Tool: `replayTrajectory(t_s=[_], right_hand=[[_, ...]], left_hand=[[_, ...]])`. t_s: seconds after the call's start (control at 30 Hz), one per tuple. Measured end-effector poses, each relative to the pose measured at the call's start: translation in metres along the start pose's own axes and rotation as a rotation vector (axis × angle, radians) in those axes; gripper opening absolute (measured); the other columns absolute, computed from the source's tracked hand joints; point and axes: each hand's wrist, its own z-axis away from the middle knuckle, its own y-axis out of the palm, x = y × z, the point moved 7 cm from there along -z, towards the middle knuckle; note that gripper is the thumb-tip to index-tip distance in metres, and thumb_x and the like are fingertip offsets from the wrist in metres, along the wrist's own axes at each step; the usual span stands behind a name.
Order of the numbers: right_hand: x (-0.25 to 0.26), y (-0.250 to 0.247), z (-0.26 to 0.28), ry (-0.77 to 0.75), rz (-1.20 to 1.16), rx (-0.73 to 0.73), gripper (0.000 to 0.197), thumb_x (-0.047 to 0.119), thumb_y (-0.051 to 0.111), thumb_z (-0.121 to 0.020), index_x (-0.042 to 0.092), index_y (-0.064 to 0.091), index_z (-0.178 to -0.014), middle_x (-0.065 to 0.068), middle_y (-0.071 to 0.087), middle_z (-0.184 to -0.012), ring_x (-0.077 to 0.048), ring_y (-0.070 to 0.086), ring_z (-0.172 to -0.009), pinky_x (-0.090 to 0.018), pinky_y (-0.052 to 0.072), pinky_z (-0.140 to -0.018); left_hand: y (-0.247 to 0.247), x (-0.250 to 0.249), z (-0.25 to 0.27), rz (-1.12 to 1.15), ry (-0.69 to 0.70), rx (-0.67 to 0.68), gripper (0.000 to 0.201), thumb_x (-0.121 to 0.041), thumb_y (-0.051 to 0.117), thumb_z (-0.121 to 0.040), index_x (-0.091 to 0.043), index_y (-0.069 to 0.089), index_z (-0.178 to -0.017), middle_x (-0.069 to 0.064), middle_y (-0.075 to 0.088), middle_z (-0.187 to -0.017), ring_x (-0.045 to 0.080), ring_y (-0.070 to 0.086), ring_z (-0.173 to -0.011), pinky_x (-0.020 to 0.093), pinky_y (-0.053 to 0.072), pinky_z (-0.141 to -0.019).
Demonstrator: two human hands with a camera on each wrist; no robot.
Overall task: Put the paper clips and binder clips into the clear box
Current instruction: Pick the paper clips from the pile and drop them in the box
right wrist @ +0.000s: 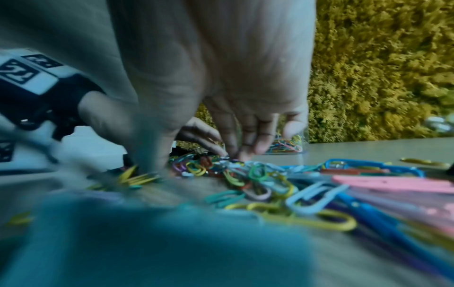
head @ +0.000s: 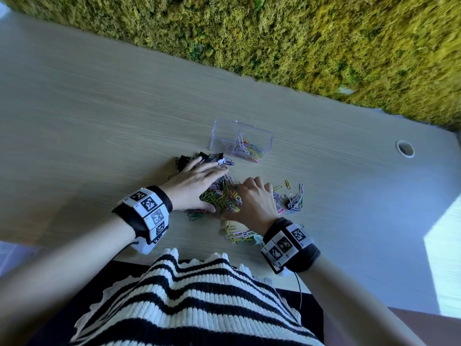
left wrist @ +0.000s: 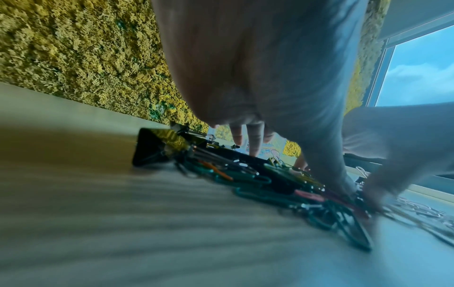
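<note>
On the tabletop [head: 104,116], near its front edge, both hands are down in a heap of coloured paper clips [head: 224,196]. The left hand [head: 197,183] lies with its fingers straight and spread, flat over the left side of the heap, its fingertips reaching toward the black binder clips [head: 199,157] that sit just behind; this grip is apart and clamps nothing. The right hand [head: 254,198] has its fingers curled down into the right side of the heap, and the right wrist view shows the fingertips [right wrist: 242,149] drawn together on the clips, though blur keeps me from telling whether any clip is actually pinched. More paper clips trail toward the person from under the right wrist, and a smaller scatter [head: 294,198], with 1 small binder clip among it, lies just right of the right hand. The clear box [head: 224,136] stands beyond the heap, apart from both hands, open at the top and split into 2 compartments; the right compartment holds a bunch of coloured paper clips, while the left one looks bare. Behind the tabletop runs a wall of yellow-green moss [head: 274,33], and a round cable hole [head: 404,148] sits far to the right.
</note>
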Motion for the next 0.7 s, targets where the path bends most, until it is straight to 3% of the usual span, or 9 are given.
replayTrajectory(t_s=[0.1, 0.23, 0.37, 0.47, 0.5, 0.53, 0.57, 0.7], right_hand=[[0.001, -0.005, -0.007, -0.036, -0.05, -0.027, 0.053, 0.057, 0.063, -0.072, 0.021, 0.063, -0.111, 0.0, 0.061, -0.105, -0.023, 0.042, -0.107, -0.041, 0.032, -0.087], [-0.007, -0.009, -0.013, -0.029, -0.162, -0.04, 0.028, 0.035, 0.066, -0.079, 0.022, 0.068, -0.103, 0.0, 0.068, -0.102, -0.023, 0.042, -0.107, -0.039, 0.027, -0.086], [-0.018, -0.004, -0.019, 0.023, -0.318, -0.039, 0.023, 0.026, 0.066, -0.08, 0.029, 0.071, -0.103, 0.001, 0.071, -0.096, -0.022, 0.045, -0.1, -0.034, 0.025, -0.082], [-0.029, -0.007, -0.018, 0.087, -0.556, -0.073, 0.019, 0.017, 0.072, -0.075, 0.022, 0.075, -0.093, -0.002, 0.073, -0.087, -0.018, 0.054, -0.087, -0.032, 0.042, -0.084], [-0.034, -0.01, -0.017, 0.11, -0.633, -0.093, 0.016, 0.012, 0.073, -0.074, 0.016, 0.076, -0.09, -0.004, 0.073, -0.086, -0.009, 0.057, -0.079, -0.02, 0.045, -0.079], [-0.038, -0.015, -0.016, 0.134, -0.694, -0.102, 0.013, 0.008, 0.073, -0.074, 0.01, 0.076, -0.087, -0.006, 0.073, -0.085, 0.0, 0.056, -0.071, -0.006, 0.041, -0.07], [-0.043, -0.02, -0.015, 0.154, -0.746, -0.128, 0.01, 0.006, 0.073, -0.074, 0.007, 0.076, -0.084, -0.006, 0.073, -0.083, 0.004, 0.055, -0.064, -0.001, 0.038, -0.062], [-0.066, -0.045, -0.016, 0.218, -0.984, -0.278, 0.011, 0.008, 0.077, -0.071, 0.007, 0.075, -0.082, -0.007, 0.072, -0.073, 0.006, 0.056, -0.057, -0.009, 0.04, -0.057]], left_hand=[[0.002, 0.0, 0.0, -0.011, 0.004, 0.006, 0.104, -0.073, 0.059, -0.067, -0.023, 0.015, -0.148, -0.002, 0.027, -0.152, 0.009, 0.005, -0.142, 0.03, -0.015, -0.111], [0.003, 0.001, -0.001, 0.02, 0.008, 0.008, 0.101, -0.071, 0.06, -0.068, -0.024, 0.018, -0.147, -0.007, 0.028, -0.152, 0.009, 0.007, -0.143, 0.034, -0.009, -0.114], [-0.003, 0.005, -0.001, 0.056, 0.019, -0.067, 0.091, -0.065, 0.065, -0.067, -0.024, 0.033, -0.142, -0.009, 0.036, -0.148, 0.011, 0.019, -0.14, 0.039, 0.003, -0.116], [-0.004, 0.013, -0.001, 0.099, -0.011, -0.101, 0.083, -0.062, 0.069, -0.065, -0.023, 0.046, -0.135, -0.007, 0.042, -0.144, 0.014, 0.026, -0.136, 0.039, 0.01, -0.113], [-0.005, 0.015, 0.0, 0.11, -0.023, -0.106, 0.08, -0.061, 0.071, -0.064, -0.023, 0.049, -0.132, -0.007, 0.044, -0.142, 0.014, 0.027, -0.134, 0.039, 0.012, -0.112], [-0.006, 0.018, 0.001, 0.112, -0.031, -0.115, 0.079, -0.06, 0.071, -0.064, -0.023, 0.052, -0.13, -0.007, 0.045, -0.141, 0.014, 0.028, -0.133, 0.039, 0.015, -0.109], [-0.008, 0.02, 0.002, 0.105, -0.038, -0.122, 0.078, -0.061, 0.072, -0.063, -0.024, 0.053, -0.129, -0.008, 0.046, -0.14, 0.014, 0.029, -0.132, 0.038, 0.016, -0.107], [-0.012, 0.026, 0.005, 0.081, -0.067, -0.136, 0.074, -0.061, 0.073, -0.062, -0.026, 0.057, -0.125, -0.012, 0.049, -0.136, 0.014, 0.032, -0.129, 0.035, 0.018, -0.101]])
